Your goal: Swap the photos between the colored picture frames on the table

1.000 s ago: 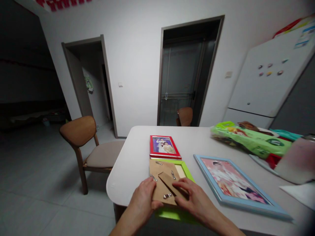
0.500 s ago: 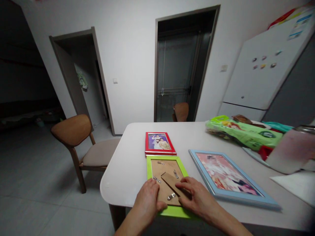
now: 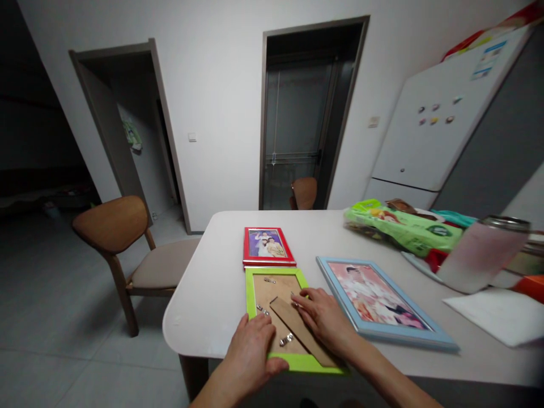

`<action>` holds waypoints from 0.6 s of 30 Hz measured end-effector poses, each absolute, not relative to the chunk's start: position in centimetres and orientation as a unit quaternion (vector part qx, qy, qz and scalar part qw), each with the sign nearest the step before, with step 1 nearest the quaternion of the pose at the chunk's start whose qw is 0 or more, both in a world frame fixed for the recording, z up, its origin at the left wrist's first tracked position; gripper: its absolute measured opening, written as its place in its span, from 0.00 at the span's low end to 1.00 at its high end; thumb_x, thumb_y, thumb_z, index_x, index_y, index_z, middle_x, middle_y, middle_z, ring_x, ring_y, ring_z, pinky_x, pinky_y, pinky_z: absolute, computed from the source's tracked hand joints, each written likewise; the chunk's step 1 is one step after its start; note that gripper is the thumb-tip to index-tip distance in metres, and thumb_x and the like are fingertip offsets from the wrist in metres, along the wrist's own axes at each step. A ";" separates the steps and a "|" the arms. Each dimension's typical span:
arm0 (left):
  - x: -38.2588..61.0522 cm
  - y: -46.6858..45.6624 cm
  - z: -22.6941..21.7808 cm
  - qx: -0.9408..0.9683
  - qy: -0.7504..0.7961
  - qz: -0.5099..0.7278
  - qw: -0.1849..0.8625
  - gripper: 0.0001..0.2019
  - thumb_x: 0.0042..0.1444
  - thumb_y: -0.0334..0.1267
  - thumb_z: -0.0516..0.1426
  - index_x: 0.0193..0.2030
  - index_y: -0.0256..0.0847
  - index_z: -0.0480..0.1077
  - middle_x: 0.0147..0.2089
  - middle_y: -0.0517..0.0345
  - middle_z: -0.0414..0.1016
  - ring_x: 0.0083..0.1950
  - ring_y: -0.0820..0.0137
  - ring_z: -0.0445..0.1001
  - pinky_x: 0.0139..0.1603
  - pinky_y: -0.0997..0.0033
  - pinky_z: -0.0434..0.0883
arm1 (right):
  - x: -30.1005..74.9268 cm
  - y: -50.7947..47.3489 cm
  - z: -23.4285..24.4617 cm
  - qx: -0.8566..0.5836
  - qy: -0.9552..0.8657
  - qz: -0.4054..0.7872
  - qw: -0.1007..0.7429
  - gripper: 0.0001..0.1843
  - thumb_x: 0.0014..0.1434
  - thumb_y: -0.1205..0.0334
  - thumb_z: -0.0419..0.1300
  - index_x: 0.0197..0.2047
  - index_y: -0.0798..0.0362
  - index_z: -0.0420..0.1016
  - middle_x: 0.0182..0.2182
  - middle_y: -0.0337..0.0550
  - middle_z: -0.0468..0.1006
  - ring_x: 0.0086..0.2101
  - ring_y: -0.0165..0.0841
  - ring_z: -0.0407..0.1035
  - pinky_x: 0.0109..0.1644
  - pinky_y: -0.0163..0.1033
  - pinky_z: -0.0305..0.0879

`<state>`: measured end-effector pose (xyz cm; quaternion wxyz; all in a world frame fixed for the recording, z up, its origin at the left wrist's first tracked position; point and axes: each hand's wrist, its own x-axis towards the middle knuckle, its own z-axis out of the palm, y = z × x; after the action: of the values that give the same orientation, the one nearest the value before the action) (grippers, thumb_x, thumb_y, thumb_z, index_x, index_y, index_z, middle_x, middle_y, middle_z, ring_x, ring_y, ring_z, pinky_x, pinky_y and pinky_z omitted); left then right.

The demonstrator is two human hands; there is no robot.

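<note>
A green picture frame (image 3: pixel 251 292) lies face down at the table's front edge, its brown backing board (image 3: pixel 278 290) showing. Small metal clips (image 3: pixel 287 340) sit on the backing, and a brown stand flap (image 3: pixel 297 328) slants across it. My left hand (image 3: pixel 251 347) grips the frame's near left corner, fingers over the left side and thumb by the bottom edge. At the right side of the backing, my right hand (image 3: pixel 325 317) has its fingertips closed at a clip, which they partly cover. Behind stands a red-framed photo (image 3: pixel 245 249) lying flat, touching or nearly touching the green frame.
A light blue framed photo (image 3: pixel 365 327) lies to the right on the white table (image 3: pixel 212 283). Farther right are a green package (image 3: pixel 408 226), a pinkish jar (image 3: pixel 480 255) with a metal rim and white paper (image 3: pixel 497 314). A wooden chair (image 3: pixel 113 224) stands left of the table.
My right hand has moved off the stand flap, up to the clip on the right side. My left hand stays at the frame's left corner. The view has shifted slightly right.
</note>
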<state>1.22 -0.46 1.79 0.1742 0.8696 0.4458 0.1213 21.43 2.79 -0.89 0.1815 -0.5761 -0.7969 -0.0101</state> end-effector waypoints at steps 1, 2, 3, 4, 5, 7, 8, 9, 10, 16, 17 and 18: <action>1.2 -0.5 1.9 0.872 0.442 0.122 0.169 0.18 0.42 0.46 0.59 0.39 0.39 0.65 0.49 0.53 0.66 0.52 0.62 0.60 0.53 0.62 0.53 | 21.5 3.2 -0.8 -0.578 -0.797 -0.020 0.171 0.15 0.55 0.61 0.46 0.41 0.46 0.70 0.39 0.46 0.69 0.40 0.36 0.60 0.40 0.40 0.54; 1.2 -0.5 2.0 0.874 0.440 0.123 0.165 0.17 0.42 0.46 0.59 0.38 0.40 0.66 0.47 0.54 0.67 0.50 0.63 0.62 0.52 0.63 0.55 | 21.5 3.5 -0.8 -0.578 -0.800 -0.026 0.160 0.15 0.55 0.61 0.46 0.40 0.46 0.71 0.38 0.46 0.69 0.39 0.36 0.60 0.39 0.40 0.54; 1.2 -0.4 2.0 0.875 0.439 0.124 0.162 0.17 0.41 0.47 0.59 0.37 0.40 0.66 0.45 0.55 0.68 0.48 0.63 0.63 0.50 0.63 0.56 | 21.5 3.8 -0.7 -0.575 -0.804 -0.029 0.150 0.15 0.55 0.61 0.45 0.39 0.46 0.71 0.37 0.45 0.69 0.38 0.35 0.60 0.38 0.39 0.53; 1.2 -0.4 2.0 0.876 0.438 0.125 0.161 0.18 0.41 0.48 0.59 0.36 0.40 0.66 0.44 0.55 0.68 0.48 0.63 0.64 0.50 0.64 0.57 | 21.5 3.9 -0.6 -0.573 -0.807 -0.030 0.143 0.14 0.56 0.62 0.45 0.38 0.47 0.71 0.35 0.45 0.68 0.37 0.34 0.60 0.37 0.38 0.53; 1.2 -0.3 2.0 0.876 0.437 0.124 0.162 0.19 0.40 0.49 0.59 0.36 0.40 0.66 0.44 0.55 0.68 0.47 0.63 0.64 0.49 0.63 0.57 | 21.4 4.0 -0.5 -0.571 -0.809 -0.030 0.139 0.14 0.56 0.62 0.45 0.37 0.47 0.71 0.34 0.44 0.68 0.35 0.34 0.59 0.36 0.38 0.53; 1.2 -0.2 1.7 0.874 0.439 0.121 0.168 0.24 0.37 0.53 0.60 0.38 0.39 0.66 0.47 0.53 0.67 0.49 0.61 0.63 0.50 0.62 0.56 | 21.4 4.1 -0.4 -0.569 -0.810 -0.025 0.139 0.13 0.55 0.63 0.46 0.36 0.48 0.71 0.33 0.44 0.67 0.35 0.33 0.59 0.36 0.37 0.53; 1.3 -0.1 1.5 0.873 0.441 0.119 0.171 0.26 0.35 0.54 0.60 0.39 0.39 0.66 0.48 0.51 0.66 0.50 0.61 0.62 0.51 0.62 0.55 | 21.5 4.1 -0.4 -0.568 -0.811 -0.022 0.141 0.13 0.55 0.63 0.46 0.35 0.49 0.71 0.32 0.44 0.67 0.35 0.33 0.58 0.36 0.37 0.53; 1.3 -0.1 1.3 0.872 0.443 0.119 0.173 0.28 0.34 0.54 0.60 0.40 0.39 0.66 0.49 0.50 0.65 0.51 0.60 0.61 0.52 0.62 0.54 | 21.5 4.1 -0.5 -0.565 -0.812 -0.017 0.144 0.13 0.55 0.64 0.46 0.34 0.50 0.72 0.32 0.45 0.67 0.35 0.33 0.58 0.37 0.36 0.53; 1.4 0.0 1.1 0.870 0.445 0.119 0.174 0.29 0.33 0.54 0.61 0.41 0.38 0.66 0.50 0.50 0.65 0.52 0.60 0.60 0.53 0.61 0.53 | 21.6 4.1 -0.6 -0.562 -0.813 -0.011 0.148 0.13 0.54 0.65 0.46 0.32 0.52 0.72 0.32 0.45 0.67 0.36 0.33 0.58 0.38 0.36 0.54; 1.5 -0.1 1.0 0.860 0.462 0.108 0.190 0.29 0.34 0.53 0.61 0.42 0.38 0.65 0.52 0.49 0.63 0.53 0.58 0.59 0.53 0.60 0.53 | 22.7 3.8 -1.3 -0.546 -0.816 0.034 0.187 0.14 0.53 0.67 0.45 0.30 0.56 0.72 0.36 0.48 0.67 0.39 0.34 0.59 0.44 0.39 0.56; 1.5 -0.1 1.0 0.859 0.463 0.108 0.190 0.28 0.34 0.53 0.60 0.42 0.38 0.65 0.52 0.49 0.63 0.53 0.58 0.59 0.53 0.60 0.53 | 22.8 3.7 -1.3 -0.541 -0.817 0.037 0.195 0.14 0.53 0.68 0.45 0.31 0.56 0.72 0.38 0.48 0.67 0.40 0.34 0.59 0.45 0.39 0.56; 1.5 -0.1 1.1 0.860 0.463 0.108 0.188 0.28 0.34 0.53 0.60 0.42 0.39 0.65 0.52 0.49 0.63 0.53 0.58 0.60 0.53 0.60 0.53 | 22.9 3.6 -1.3 -0.536 -0.819 0.040 0.199 0.14 0.52 0.68 0.45 0.32 0.56 0.72 0.39 0.48 0.66 0.41 0.35 0.58 0.46 0.39 0.56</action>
<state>1.52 -0.14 1.05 0.1882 0.8596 0.4627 0.1079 22.93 3.59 -1.30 0.1994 -0.5364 -0.8190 0.0403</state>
